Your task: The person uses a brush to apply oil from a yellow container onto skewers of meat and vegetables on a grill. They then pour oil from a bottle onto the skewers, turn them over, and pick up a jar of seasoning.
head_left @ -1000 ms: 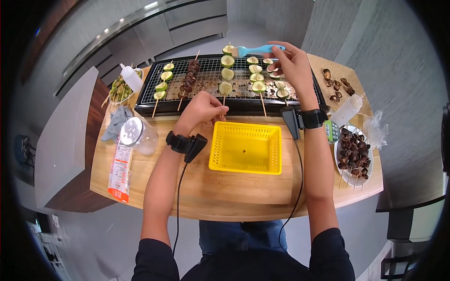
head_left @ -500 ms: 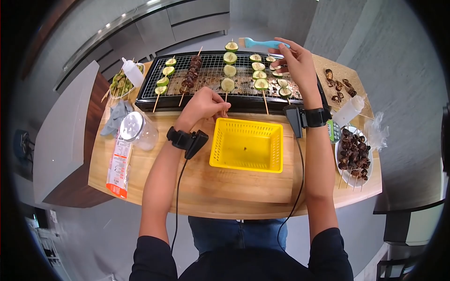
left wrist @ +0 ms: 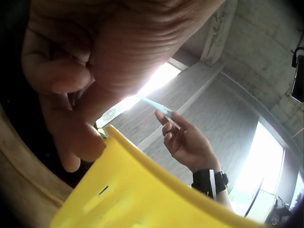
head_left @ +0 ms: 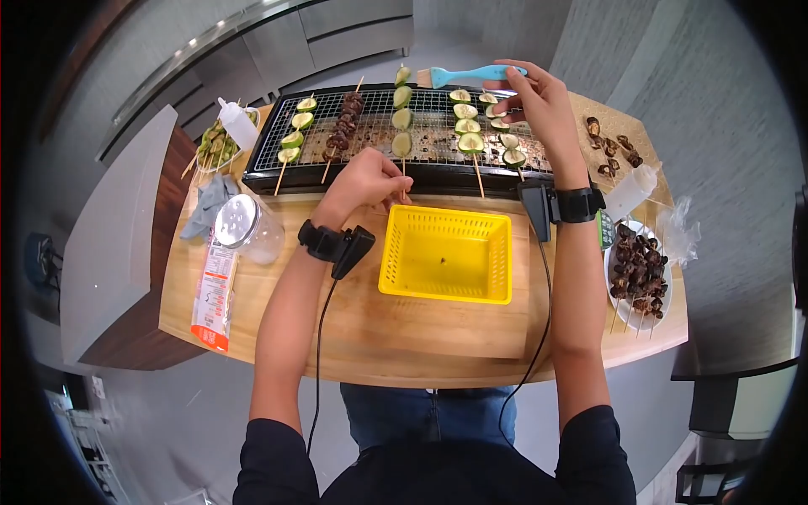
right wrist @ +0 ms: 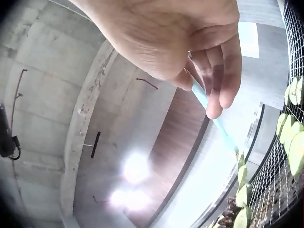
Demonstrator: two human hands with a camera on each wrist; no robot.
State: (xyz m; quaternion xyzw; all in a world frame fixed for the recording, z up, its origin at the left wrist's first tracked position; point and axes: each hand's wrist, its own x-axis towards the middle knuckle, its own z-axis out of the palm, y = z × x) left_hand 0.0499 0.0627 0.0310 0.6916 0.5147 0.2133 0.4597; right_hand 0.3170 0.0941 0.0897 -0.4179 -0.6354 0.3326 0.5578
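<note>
My left hand (head_left: 370,179) pinches the near end of the wooden stick of a zucchini skewer (head_left: 402,120) at the front edge of the grill (head_left: 383,126). The skewer's slices stand tilted, partly edge-on, with the far end raised toward the grill's back edge. In my right hand (head_left: 540,105) is a light blue basting brush (head_left: 475,74), gripped by its handle between thumb and fingers. Its pale bristles point left, just right of the farthest slice. The right wrist view shows the brush (right wrist: 223,130) with its tip beside the zucchini slices (right wrist: 243,194).
Other zucchini skewers (head_left: 468,126) and a dark meat skewer (head_left: 345,126) lie on the grill. A yellow basket (head_left: 446,294) stands before it. Left are a lidded jar (head_left: 263,236), grey cloth (head_left: 210,206) and packet (head_left: 215,290); right, a plate of dark skewers (head_left: 640,269) and squeeze bottle (head_left: 631,192).
The brush has come off the farthest zucchini slice. The skewer in my left hand has turned, so its slices went from face-up to partly edge-on. The head view shifted slightly.
</note>
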